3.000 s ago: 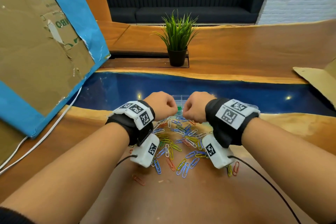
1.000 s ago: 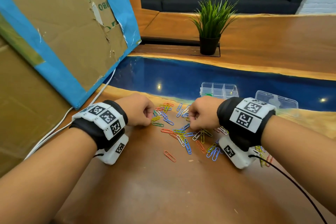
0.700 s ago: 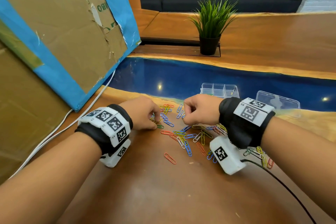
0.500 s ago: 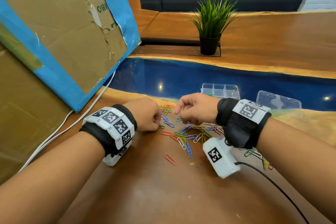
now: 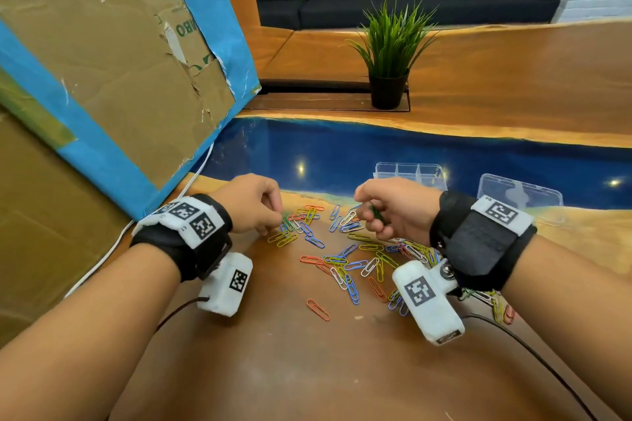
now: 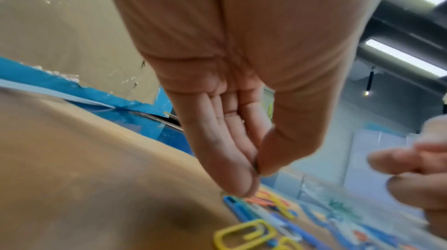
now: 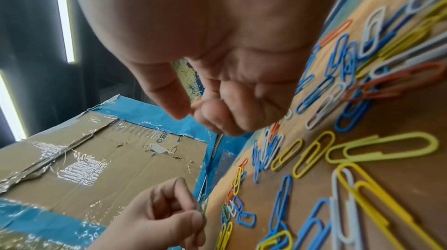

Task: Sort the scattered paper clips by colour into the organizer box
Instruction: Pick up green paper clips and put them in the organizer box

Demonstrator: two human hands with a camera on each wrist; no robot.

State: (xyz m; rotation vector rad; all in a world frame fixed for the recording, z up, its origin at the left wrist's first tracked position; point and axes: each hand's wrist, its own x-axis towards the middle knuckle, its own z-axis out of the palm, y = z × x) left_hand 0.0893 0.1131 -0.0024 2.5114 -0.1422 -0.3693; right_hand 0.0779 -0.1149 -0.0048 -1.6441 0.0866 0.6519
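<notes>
Several coloured paper clips lie scattered on the wooden table, also close up in the right wrist view. The clear organizer box stands just beyond them on the blue strip. My left hand is at the pile's left edge, its thumb and fingers pinching a green clip; the left wrist view shows the same pinch. My right hand is raised a little over the pile's far side. Its curled fingers hold green clips. In the right wrist view the right hand hides what it holds.
A clear lid lies to the right of the box. A large cardboard sheet with blue tape leans at the left, a white cable below it. A potted plant stands far back. A black cable trails from my right wrist.
My right hand has lifted off the pile and turned inward with green clips in its fingers. My left hand has slid right to the pile's edge and pinched a green clip.
</notes>
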